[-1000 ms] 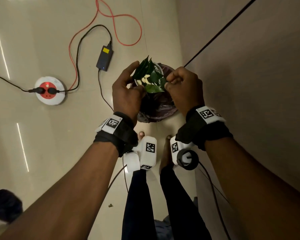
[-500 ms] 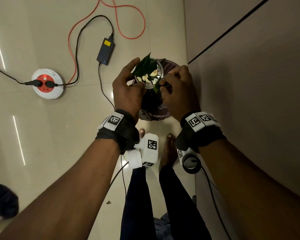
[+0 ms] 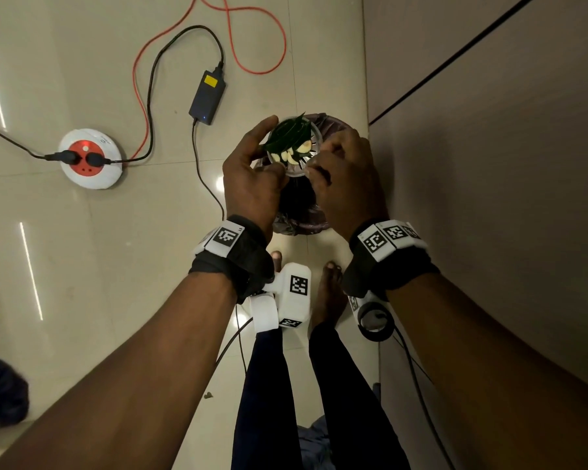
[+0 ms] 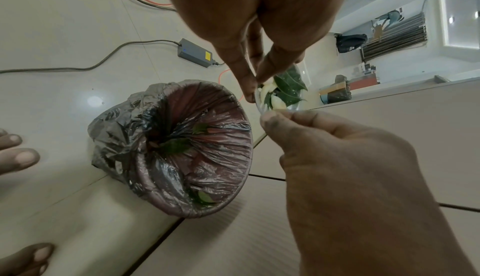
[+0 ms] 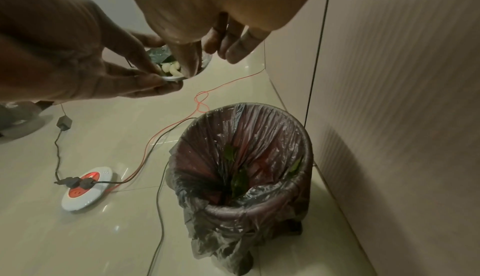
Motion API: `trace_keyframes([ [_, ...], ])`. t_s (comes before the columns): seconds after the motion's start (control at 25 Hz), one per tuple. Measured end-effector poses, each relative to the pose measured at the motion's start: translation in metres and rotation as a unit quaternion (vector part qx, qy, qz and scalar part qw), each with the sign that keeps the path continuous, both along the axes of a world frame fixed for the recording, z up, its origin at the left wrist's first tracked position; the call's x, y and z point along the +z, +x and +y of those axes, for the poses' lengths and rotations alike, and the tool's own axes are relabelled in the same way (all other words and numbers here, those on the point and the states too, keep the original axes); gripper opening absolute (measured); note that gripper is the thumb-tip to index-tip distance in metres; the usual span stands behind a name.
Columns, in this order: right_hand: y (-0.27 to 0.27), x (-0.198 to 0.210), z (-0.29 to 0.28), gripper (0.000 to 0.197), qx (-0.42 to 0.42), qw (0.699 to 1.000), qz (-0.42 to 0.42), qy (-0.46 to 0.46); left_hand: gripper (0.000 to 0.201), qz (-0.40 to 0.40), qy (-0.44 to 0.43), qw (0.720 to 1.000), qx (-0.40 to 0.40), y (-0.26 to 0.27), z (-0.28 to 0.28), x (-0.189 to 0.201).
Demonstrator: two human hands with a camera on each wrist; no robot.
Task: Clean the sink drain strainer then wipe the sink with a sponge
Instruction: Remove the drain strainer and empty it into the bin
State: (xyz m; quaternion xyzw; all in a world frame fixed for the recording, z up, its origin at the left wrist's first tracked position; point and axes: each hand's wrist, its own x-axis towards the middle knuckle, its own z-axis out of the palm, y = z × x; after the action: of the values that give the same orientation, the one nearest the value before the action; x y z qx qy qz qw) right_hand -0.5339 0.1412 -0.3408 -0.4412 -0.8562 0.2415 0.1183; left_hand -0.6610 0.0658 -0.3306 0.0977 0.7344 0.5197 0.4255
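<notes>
Our hands (image 3: 252, 184) cover the bin (image 3: 333, 125) below; clutter (image 4: 350, 87) in the far room is too small to tell.
</notes>
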Motion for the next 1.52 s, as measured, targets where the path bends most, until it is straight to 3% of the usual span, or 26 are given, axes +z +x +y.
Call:
trace_keyframes([
  [0.12,0.002,0.003,0.007,0.013,-0.022,1.0,0.004,0.021,0.079,0.009,-0.006,1.0,-0.024,-0.001,-0.001,-0.005],
  [0.24,-0.012,0.01,0.01,0.025,0.031,0.999,0.019,0.027,0.078,0.032,-0.019,0.998,-0.059,0.003,-0.001,-0.005],
  [0.36,-0.016,0.008,0.009,0.025,0.071,0.996,-0.024,0.039,0.078,0.047,-0.01,0.996,-0.074,0.007,-0.001,-0.007],
  [0.6,0.0,-0.004,0.01,0.016,0.023,0.998,-0.046,0.022,0.08,0.037,-0.018,0.997,-0.061,0.002,0.001,-0.01],
  [0.76,0.01,-0.014,0.011,0.012,0.017,0.999,-0.035,-0.033,0.079,0.035,-0.024,0.997,-0.062,0.003,0.001,-0.019],
  [0.96,0.018,-0.02,0.011,0.012,-0.007,0.989,-0.085,-0.12,0.08,0.055,-0.04,0.996,-0.063,0.002,-0.004,-0.031],
  [1.12,0.012,-0.018,0.019,0.012,-0.089,0.99,-0.028,-0.104,0.079,0.057,-0.039,0.995,-0.066,-0.001,-0.008,-0.038],
  [1.24,-0.007,-0.013,0.018,0.018,-0.018,0.995,0.014,-0.093,0.078,0.05,-0.041,0.995,-0.074,0.003,-0.005,-0.034],
  [1.36,-0.018,-0.015,0.01,0.021,0.045,0.993,-0.007,-0.106,0.074,0.062,-0.027,0.994,-0.087,0.008,0.0,-0.029],
  [1.52,-0.009,-0.021,0.002,0.017,0.059,0.996,-0.054,-0.046,0.075,0.086,-0.022,0.992,-0.087,0.007,0.003,-0.029],
])
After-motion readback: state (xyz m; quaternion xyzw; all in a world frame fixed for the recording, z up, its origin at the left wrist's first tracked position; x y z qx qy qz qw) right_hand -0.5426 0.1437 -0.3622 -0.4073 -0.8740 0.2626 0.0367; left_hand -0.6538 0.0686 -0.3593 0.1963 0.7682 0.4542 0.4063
